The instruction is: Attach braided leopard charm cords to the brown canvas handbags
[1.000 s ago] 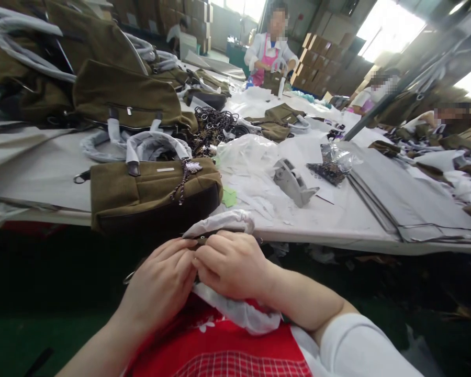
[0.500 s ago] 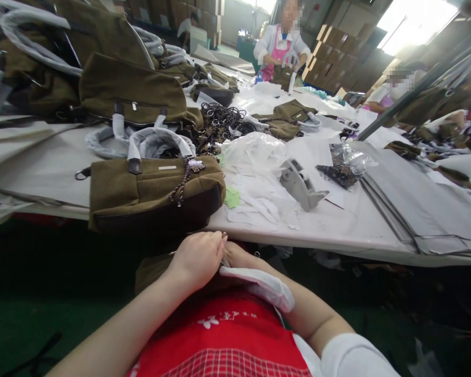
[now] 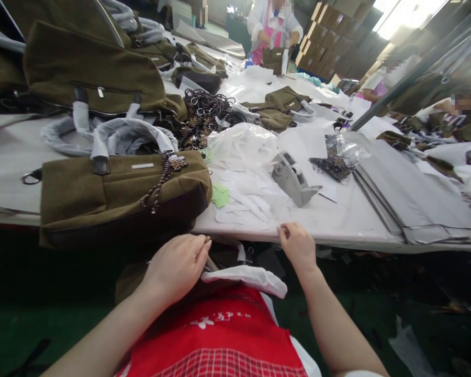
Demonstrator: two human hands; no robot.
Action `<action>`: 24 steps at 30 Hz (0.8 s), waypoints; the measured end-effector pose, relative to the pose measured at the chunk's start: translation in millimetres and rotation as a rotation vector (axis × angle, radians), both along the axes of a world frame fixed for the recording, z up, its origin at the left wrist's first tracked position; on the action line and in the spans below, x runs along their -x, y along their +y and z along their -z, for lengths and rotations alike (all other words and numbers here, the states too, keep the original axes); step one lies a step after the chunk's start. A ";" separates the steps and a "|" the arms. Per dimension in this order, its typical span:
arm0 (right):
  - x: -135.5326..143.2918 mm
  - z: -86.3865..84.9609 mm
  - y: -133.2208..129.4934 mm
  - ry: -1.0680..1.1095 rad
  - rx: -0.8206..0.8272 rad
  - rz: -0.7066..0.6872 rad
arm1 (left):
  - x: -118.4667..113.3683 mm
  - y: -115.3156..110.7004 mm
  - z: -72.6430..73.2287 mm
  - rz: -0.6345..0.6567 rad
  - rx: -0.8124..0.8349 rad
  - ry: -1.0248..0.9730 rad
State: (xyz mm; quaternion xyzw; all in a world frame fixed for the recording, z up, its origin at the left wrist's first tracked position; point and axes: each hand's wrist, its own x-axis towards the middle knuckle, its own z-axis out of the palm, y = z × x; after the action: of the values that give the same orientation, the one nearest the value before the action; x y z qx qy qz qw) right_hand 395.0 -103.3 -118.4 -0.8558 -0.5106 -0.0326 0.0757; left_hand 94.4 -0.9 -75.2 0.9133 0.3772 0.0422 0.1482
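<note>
Over my lap, my left hand (image 3: 178, 264) is pinched at the upper edge of an olive bag (image 3: 129, 280), most of which is hidden by my arm and the table edge. A white-wrapped handle (image 3: 247, 277) of that bag lies against my red apron. My right hand (image 3: 298, 243) is apart from it, at the table's front edge, its fingers curled together; whether they hold anything small cannot be made out. Another olive bag (image 3: 125, 199) with wrapped handles and a beaded cord charm (image 3: 160, 180) lies on the table at the left.
A grey tape dispenser (image 3: 294, 178) stands beyond my right hand, near paper scraps (image 3: 247, 196) and a plastic bag of dark cords (image 3: 337, 162). Grey sheets (image 3: 419, 188) lie at the right. More bags are piled at the back left. Co-workers stand across the table.
My right hand has parted from my left hand and moved right and up to the table edge. My left hand remains at the lap bag. The view has shifted slightly.
</note>
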 end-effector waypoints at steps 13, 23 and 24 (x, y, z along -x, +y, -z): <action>-48.2 -30.4 -42.7 0.919 -0.013 0.154 | 8.4 -3.0 -3.1 -0.018 0.016 -0.118; -58.7 -19.4 -69.6 1.554 -0.310 0.348 | 10.1 -7.3 -10.2 -0.005 0.069 -0.208; -55.2 -16.8 -64.6 1.590 -0.321 0.337 | 10.2 -7.9 -10.4 -0.002 0.067 -0.201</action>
State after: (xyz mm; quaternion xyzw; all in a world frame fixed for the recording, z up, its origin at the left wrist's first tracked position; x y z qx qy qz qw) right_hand 450.3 -167.9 -101.7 -0.6674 -0.1586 0.4990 0.5296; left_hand 84.3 -8.8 -64.7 0.8986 0.3625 0.1211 0.2155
